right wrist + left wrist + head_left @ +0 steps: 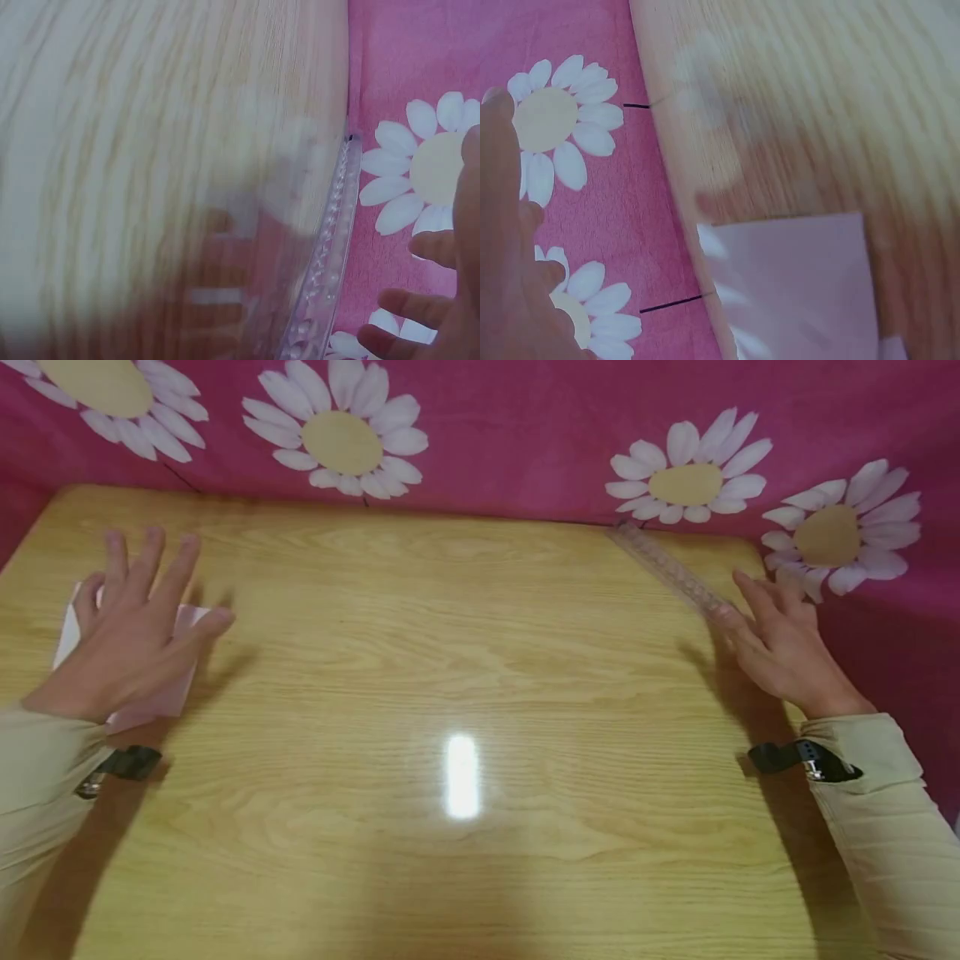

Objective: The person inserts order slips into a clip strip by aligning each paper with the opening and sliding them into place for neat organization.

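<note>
On the left, my left hand [135,627] hovers with its fingers spread over a pale pinkish-white sheet of paper [161,693]. The left wrist view shows this paper [795,285] lying flat near the table's far edge, with the fingers apart from it. At the right, a clear plastic ruler [663,564] lies slanted, one end by the far edge. My right hand [787,643] is beside the ruler's near end, its thumb overlapping that end in the head view. In the right wrist view the fingers [409,304] are extended and loosely spread beside the ruler [322,255].
The wood-grain table [465,677] has a bright light reflection near its middle. Behind it and along the right hangs a magenta cloth [510,435] with large white daisies, meeting the table edge. Dark straps circle both wrists.
</note>
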Tool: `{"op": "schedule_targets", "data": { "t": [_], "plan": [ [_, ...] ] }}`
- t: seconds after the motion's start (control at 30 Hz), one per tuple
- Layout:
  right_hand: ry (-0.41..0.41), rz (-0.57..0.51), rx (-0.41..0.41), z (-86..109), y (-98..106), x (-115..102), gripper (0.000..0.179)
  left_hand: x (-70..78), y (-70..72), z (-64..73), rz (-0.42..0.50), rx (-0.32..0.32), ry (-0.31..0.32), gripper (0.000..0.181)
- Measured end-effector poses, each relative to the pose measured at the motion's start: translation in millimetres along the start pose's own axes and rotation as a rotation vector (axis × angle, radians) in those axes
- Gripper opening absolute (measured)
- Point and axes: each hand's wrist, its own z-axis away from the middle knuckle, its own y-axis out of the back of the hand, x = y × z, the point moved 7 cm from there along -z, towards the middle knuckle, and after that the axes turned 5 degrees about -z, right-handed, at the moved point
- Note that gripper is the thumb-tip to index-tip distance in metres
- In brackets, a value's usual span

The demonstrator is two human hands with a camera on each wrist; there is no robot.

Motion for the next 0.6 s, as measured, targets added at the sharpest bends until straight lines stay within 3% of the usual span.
{"op": "schedule_targets", "data": {
  "t": [0.27, 0.47, 0.6],
  "plan": [
    [-0.064, 0.064, -0.032, -1.8, -0.8, 16.4, 0.073, 17.0, -1.0, -15.0, -0.005, 0.025, -0.056, 0.08],
    [-0.045, 0.081, -0.03, -3.9, -1.5, 23.1, 0.063, 34.9, -6.7, -24.2, 0.019, 0.04, -0.107, 0.079],
    [0.008, 0.119, 0.017, -5.5, 0.6, 24.5, 0.05, 45.3, -10.6, -29.2, 0.006, 0.054, -0.13, 0.078]
  ]
}}
